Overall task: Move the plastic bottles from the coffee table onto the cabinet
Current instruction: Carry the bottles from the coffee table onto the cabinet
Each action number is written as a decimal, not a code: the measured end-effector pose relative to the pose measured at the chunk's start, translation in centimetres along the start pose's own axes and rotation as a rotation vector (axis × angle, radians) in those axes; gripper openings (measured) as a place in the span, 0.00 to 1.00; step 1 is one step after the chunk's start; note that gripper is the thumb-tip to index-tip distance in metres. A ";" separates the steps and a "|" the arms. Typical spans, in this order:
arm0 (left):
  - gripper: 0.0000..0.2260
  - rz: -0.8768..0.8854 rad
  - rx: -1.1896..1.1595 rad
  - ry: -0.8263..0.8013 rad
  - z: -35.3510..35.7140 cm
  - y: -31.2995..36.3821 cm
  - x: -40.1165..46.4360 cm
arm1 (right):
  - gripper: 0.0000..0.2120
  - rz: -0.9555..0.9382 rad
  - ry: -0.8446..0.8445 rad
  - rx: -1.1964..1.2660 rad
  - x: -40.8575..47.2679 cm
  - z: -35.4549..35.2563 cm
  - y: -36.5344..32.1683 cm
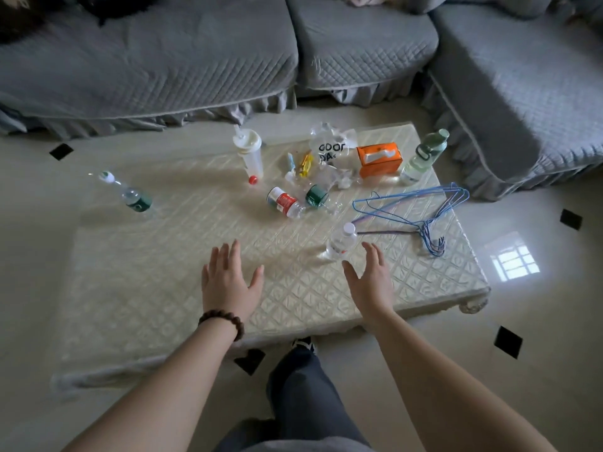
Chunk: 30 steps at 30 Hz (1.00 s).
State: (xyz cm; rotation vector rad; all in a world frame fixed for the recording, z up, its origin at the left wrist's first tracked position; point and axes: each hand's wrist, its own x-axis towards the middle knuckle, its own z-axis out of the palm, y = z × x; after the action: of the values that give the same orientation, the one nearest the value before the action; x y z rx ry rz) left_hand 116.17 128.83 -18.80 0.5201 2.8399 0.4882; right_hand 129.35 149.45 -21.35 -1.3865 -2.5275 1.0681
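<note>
Since nothing's picked up yet, you're at the very start:
Hands: your left hand [228,282] and right hand [370,282] hover over the bench [146,305], fingers spread, holding nothing.
Bottles: clear bottle [341,243] just beyond your right fingers; red-label bottle [284,202] and green-label bottle [132,195] further back.
Next: probably wrap the right around that clear one.
Writing: plastic bag [331,148] reads "GOOD DA…", rest crumpled.
Cabinet: not visible.

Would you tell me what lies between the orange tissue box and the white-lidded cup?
In the head view, a crumpled clear bag and small wrapped items lie between the tissue box and the cup.
</note>
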 end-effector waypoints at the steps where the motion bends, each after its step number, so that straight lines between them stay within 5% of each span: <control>1: 0.30 -0.005 0.003 -0.012 0.6 0.4 1.3 | 0.31 0.017 -0.011 0.028 1.4 0.4 0.3; 12: 0.30 -0.034 -0.029 -0.124 7.8 2.4 10.1 | 0.45 0.139 -0.093 0.105 11.3 6.2 3.5; 23: 0.33 -0.118 -0.130 -0.125 13.7 2.4 19.4 | 0.31 0.151 -0.002 0.199 17.8 10.0 1.8; 30: 0.40 -0.413 -0.370 -0.088 17.9 4.4 28.3 | 0.31 0.040 0.029 0.198 22.4 11.1 -2.0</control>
State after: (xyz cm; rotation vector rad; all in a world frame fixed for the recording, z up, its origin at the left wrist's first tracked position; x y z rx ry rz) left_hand 96.37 148.37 -37.89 -0.1091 2.5788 0.8501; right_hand 110.58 159.89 -34.32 -1.3931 -2.3093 1.2561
